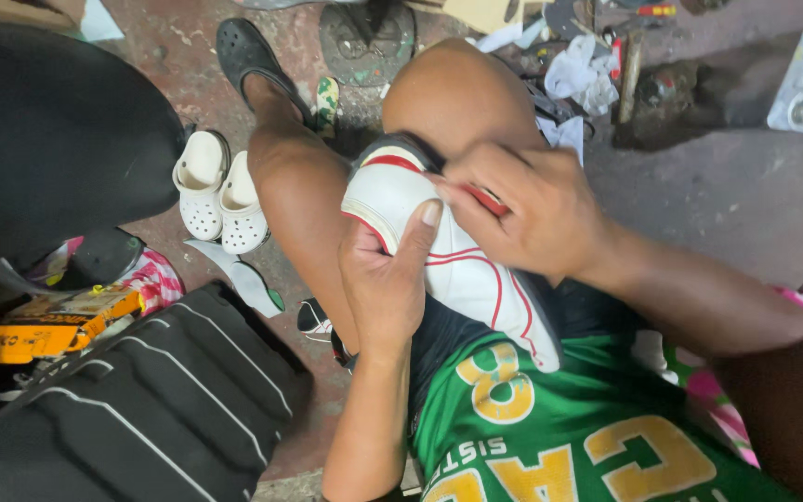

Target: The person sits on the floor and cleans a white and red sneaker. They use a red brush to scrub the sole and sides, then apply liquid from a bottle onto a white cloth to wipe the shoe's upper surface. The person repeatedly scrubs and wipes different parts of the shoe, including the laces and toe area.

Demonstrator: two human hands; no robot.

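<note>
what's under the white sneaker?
The white sneaker rests on the person's lap, its toe against a raised bare knee. The left hand cups it from below; the right hand covers its top. The sole is hidden.

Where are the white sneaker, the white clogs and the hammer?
white sneaker [462, 270], head view, side panel.
white clogs [218, 200], head view, where the pair meets.
hammer [630, 70], head view, wooden handle.

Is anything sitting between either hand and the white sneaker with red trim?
Nothing visible does. The left hand grips the white sneaker from below with its thumb across the upper, and the right hand presses directly on its top. Both touch it.
</note>
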